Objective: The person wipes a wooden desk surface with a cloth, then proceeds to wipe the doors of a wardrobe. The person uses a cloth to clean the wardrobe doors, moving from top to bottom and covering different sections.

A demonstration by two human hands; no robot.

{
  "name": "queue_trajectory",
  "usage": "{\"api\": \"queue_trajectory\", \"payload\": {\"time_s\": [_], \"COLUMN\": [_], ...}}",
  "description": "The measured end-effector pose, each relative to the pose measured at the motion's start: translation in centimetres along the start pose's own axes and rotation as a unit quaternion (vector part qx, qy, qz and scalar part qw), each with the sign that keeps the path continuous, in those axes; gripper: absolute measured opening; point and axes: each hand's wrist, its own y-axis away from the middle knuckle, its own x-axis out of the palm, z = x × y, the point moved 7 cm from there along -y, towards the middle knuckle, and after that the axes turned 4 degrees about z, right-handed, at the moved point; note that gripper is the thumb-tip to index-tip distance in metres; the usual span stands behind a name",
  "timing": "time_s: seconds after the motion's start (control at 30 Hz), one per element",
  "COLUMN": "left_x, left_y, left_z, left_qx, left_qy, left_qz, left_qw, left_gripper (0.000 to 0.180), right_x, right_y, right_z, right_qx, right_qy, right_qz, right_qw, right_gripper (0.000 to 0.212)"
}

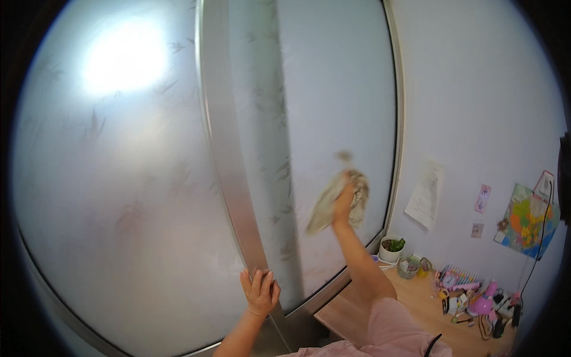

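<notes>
A pale cleaning cloth (326, 205) with a dark pattern on one side lies against the frosted glass panel (333, 89), and my right hand (343, 199) grips it, slightly blurred. My left hand (260, 291) rests with its fingers spread on the lower part of the metal door frame (229, 172) between two panels. Faint leaf patterns mark the larger frosted panel (119, 196) on the left, which reflects a bright light.
To the right, a wooden desk (351, 303) holds a potted plant (391, 249), a glass jar (408, 268), a pink lamp (485, 302) and clutter with cables. A paper sheet (425, 193) and a colourful map (526, 220) hang on the wall.
</notes>
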Motion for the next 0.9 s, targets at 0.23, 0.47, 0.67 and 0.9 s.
{"api": "queue_trajectory", "payload": {"time_s": [0.23,0.47,0.67,0.9], "left_x": [-0.2,-0.7,0.2,0.1], "left_y": [1.2,0.3,0.6,0.9], "left_z": [0.8,0.4,0.1,0.2], "left_qx": [-0.024,-0.004,-0.009,0.008], "left_qy": [-0.037,-0.087,-0.076,-0.088], "left_qz": [0.015,0.041,-0.002,0.049], "left_qw": [0.999,0.995,0.997,0.995], "left_gripper": [0.043,0.048,0.050,0.057], "right_x": [4.9,0.5,2.6,0.7], "right_y": [3.4,15.4,8.0,19.1], "right_z": [13.6,4.6,-2.8,7.0], "right_qx": [-0.184,-0.133,0.188,-0.238], "right_qy": [-0.102,0.012,-0.233,0.017], "right_qz": [0.219,0.241,0.114,0.245], "right_qw": [0.953,0.961,0.947,0.940], "right_gripper": [0.032,0.031,0.049,0.033]}}
